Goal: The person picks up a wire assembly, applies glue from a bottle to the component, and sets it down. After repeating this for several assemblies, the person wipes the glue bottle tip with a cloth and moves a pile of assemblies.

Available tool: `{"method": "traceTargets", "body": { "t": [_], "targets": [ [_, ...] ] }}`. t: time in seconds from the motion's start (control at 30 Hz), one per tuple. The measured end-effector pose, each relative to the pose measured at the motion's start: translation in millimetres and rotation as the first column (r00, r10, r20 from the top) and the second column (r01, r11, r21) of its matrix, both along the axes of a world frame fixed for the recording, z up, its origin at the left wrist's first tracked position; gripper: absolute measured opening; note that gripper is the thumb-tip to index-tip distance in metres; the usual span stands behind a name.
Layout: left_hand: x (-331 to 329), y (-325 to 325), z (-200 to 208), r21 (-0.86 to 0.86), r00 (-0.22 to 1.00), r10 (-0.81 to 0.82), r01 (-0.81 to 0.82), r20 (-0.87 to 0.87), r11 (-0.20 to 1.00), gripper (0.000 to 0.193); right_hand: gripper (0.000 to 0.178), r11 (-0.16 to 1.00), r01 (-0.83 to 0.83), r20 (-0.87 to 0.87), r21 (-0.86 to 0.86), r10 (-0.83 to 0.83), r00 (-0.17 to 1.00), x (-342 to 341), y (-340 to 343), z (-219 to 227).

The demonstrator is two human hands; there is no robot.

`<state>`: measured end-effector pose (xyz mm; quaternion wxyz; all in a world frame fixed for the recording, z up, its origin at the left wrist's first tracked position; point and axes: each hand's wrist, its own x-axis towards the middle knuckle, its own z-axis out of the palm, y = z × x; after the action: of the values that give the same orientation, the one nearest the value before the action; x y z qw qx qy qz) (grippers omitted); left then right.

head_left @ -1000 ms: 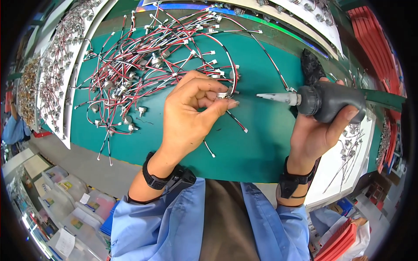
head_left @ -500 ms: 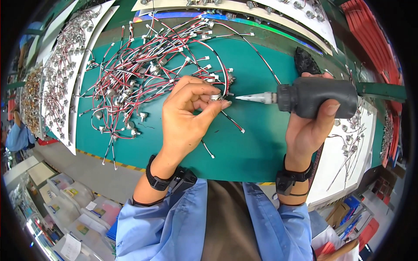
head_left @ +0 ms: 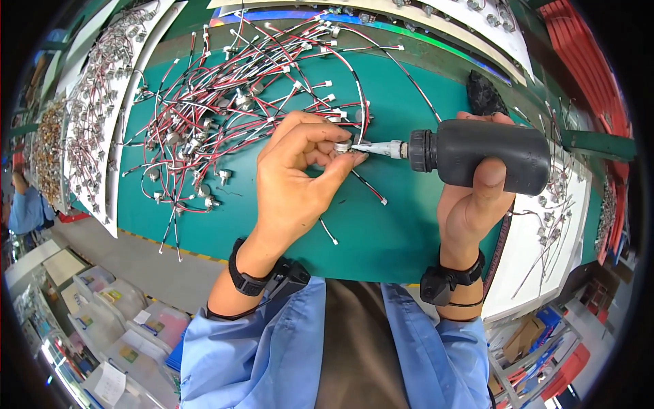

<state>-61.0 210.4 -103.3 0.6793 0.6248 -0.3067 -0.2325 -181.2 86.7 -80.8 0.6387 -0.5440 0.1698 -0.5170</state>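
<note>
Between thumb and fingertips, my left hand [head_left: 294, 170] pinches a small round metal potentiometer [head_left: 343, 146] with thin wires attached. My right hand [head_left: 473, 198] grips a black squeeze bottle [head_left: 494, 155], laid on its side, its pale pointed nozzle [head_left: 381, 148] aimed left. The nozzle's tip meets or nearly meets the potentiometer's edge at my left fingertips; contact is too small to make out. Left of and beyond my left hand lies a tangled heap of red, black and white wires [head_left: 225, 112] with white plugs and more potentiometers.
A green mat [head_left: 381, 238] covers the bench. White boards with wired parts stand at the left [head_left: 102, 136] and right [head_left: 545, 245]. A black crumpled bag [head_left: 482, 92] lies beyond the bottle. Clear plastic bins [head_left: 116, 307] sit low at left; another person's blue sleeve [head_left: 30, 213] shows far left.
The bottle has moved left, bringing its nozzle tip from a small gap to the potentiometer. My left hand has stayed almost in place, still pinching the part.
</note>
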Motion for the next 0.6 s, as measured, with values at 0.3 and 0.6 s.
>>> {"method": "traceTargets", "body": {
  "t": [0.3,0.6],
  "targets": [
    [0.7,0.1,0.9,-0.006,1.000,0.007,-0.007,-0.021,1.000,0.021,0.059,1.000,-0.016,-0.169,0.005,0.016,0.986,-12.4,-11.6,6.6],
    [2.4,1.0,-1.6,-0.014,0.998,-0.011,0.010,-0.065,1.000,0.022,0.050,0.972,0.081,-0.006,0.219,-0.081,0.997,-13.6,-26.7,6.9]
  ]
}}
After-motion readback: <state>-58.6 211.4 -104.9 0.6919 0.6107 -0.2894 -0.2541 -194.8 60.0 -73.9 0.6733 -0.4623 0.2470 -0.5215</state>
